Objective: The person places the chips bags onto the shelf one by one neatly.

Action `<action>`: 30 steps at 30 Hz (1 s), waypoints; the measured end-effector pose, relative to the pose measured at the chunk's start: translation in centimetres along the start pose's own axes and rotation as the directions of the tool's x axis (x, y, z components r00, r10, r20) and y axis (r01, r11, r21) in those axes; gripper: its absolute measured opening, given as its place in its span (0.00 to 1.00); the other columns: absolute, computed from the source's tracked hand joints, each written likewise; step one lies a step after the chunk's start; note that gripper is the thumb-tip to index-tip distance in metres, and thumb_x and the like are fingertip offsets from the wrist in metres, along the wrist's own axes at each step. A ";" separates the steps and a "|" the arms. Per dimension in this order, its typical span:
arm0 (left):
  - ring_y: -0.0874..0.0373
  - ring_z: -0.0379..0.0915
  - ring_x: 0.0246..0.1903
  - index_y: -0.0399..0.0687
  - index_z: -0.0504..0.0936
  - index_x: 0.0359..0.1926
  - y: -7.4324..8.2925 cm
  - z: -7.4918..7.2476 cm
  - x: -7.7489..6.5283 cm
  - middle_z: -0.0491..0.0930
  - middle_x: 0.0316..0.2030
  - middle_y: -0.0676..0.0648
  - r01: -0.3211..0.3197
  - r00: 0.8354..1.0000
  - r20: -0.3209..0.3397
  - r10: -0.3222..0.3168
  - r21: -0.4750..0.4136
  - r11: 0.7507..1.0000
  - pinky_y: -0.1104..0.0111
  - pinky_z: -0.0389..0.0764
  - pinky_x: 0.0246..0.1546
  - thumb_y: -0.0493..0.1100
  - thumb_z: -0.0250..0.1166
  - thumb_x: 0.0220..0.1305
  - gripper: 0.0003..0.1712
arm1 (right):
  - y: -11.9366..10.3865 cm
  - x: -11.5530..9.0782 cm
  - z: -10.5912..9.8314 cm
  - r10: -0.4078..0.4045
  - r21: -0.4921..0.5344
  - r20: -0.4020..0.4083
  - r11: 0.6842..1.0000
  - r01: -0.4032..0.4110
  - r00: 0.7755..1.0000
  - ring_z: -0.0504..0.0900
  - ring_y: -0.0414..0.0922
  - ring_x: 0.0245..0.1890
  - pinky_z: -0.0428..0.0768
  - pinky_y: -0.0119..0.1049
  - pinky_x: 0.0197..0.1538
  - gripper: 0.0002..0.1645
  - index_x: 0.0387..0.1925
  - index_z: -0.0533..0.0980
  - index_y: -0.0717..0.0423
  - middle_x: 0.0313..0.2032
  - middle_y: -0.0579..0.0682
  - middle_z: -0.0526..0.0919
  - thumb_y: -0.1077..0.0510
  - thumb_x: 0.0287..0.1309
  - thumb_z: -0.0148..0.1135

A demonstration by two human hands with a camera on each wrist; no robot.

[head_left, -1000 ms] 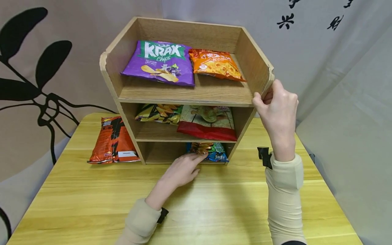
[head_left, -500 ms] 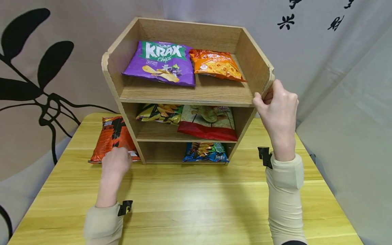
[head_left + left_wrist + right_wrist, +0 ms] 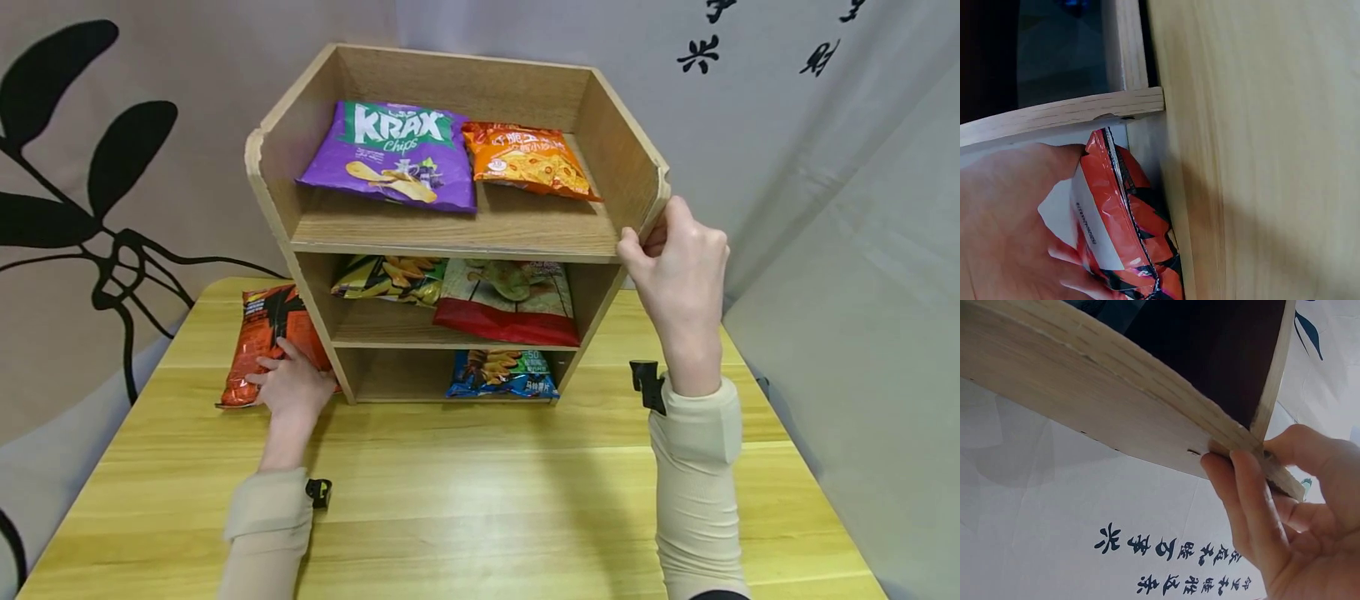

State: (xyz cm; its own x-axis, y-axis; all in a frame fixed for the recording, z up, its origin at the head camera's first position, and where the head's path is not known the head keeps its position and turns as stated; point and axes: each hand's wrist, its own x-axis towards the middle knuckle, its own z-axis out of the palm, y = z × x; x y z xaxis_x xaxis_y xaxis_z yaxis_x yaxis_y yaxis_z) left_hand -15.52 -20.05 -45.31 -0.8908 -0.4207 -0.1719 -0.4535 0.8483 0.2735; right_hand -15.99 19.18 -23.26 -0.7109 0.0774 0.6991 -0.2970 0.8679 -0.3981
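Observation:
A red-and-black bag of chips (image 3: 255, 350) lies on the table against the left side of a wooden shelf unit (image 3: 450, 249). My left hand (image 3: 296, 386) is over its near end, fingers spread across the top. In the left wrist view, the thumb touches the bag's corner beside the shelf, and the fingers grip the other side of the bag (image 3: 1132, 219). My right hand (image 3: 678, 292) pinches the front edge of the shelf's right side panel; the right wrist view shows the thumb and fingers on either side of that panel (image 3: 1147, 390).
On the top shelf lie a purple chip bag (image 3: 397, 158) and an orange snack bag (image 3: 528, 158). The middle shelf holds a yellow-black bag (image 3: 390, 279) and a white-red bag (image 3: 510, 300). A blue bag (image 3: 502, 373) lies at the bottom right. Curtains hang behind the table (image 3: 480, 500).
My left hand has left the blue bag on the bottom shelf, moved left and spread over the red bag, which has shifted slightly. The right hand has stayed on the panel.

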 end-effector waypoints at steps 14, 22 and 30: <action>0.18 0.68 0.44 0.21 0.35 0.69 -2.2 -1.6 -1.1 0.68 0.47 0.12 -0.079 0.996 -0.046 0.075 -0.098 0.992 0.40 0.73 0.37 0.53 0.44 0.66 0.48 | -0.1 0.0 0.0 0.007 0.013 0.005 1.000 -0.007 1.000 0.84 0.56 0.25 0.77 0.40 0.30 0.14 0.33 0.75 0.70 0.27 0.64 0.85 0.59 0.55 0.57; 0.18 0.68 0.42 0.16 0.52 0.62 -3.6 -2.9 -2.4 0.69 0.45 0.12 -0.097 0.995 -0.033 0.093 -0.172 0.980 0.42 0.73 0.35 0.53 0.38 0.69 0.40 | 0.0 0.0 -0.1 0.002 0.021 0.004 1.000 -0.002 1.000 0.85 0.56 0.26 0.79 0.44 0.31 0.14 0.33 0.75 0.71 0.27 0.65 0.85 0.59 0.55 0.56; 0.32 0.73 0.37 0.19 0.50 0.65 -4.7 -4.5 -4.0 0.70 0.44 0.19 -0.166 0.975 0.101 0.198 -0.257 0.952 0.57 0.73 0.27 0.51 0.35 0.71 0.37 | 0.0 -0.1 -0.1 0.002 0.020 0.002 1.000 -0.002 1.000 0.85 0.56 0.26 0.79 0.45 0.31 0.14 0.33 0.75 0.71 0.27 0.65 0.85 0.60 0.55 0.57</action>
State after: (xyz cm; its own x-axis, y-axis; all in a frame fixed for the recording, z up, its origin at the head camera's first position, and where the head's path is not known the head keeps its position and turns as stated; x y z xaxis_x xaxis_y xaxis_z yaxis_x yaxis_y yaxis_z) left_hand -9.93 -23.82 -41.61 -0.9551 -0.2099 -0.2093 -0.2913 0.7947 0.5325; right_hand -15.86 19.22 -23.23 -0.7130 0.0778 0.6969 -0.3085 0.8577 -0.4114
